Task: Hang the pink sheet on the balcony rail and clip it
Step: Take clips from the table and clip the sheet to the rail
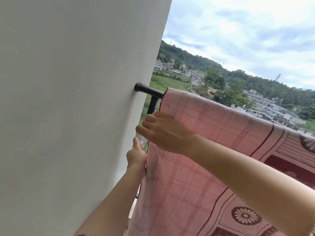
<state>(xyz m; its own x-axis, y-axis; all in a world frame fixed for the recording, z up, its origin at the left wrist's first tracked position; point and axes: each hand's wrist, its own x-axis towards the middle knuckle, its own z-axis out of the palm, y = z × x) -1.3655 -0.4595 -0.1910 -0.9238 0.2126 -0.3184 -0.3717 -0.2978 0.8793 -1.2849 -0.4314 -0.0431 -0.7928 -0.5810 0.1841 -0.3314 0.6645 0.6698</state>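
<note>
The pink sheet (204, 150), with a dark red check and flower pattern, is draped over the black balcony rail (150, 90) and hangs down toward me. Only the rail's left end shows, where it meets the wall. My right hand (163, 132) grips the sheet's left edge just under the rail, fingers curled around the hem. Lower down, my left hand (136, 155) pinches the same edge, thumb up, with something clear (141, 141) beside its fingertips that I cannot identify. No clip is plainly visible.
A white wall (76, 108) fills the left side, close to both hands. A black upright post (152, 104) drops from the rail beside the sheet's edge. Beyond the rail is open air above fields, houses and wooded hills.
</note>
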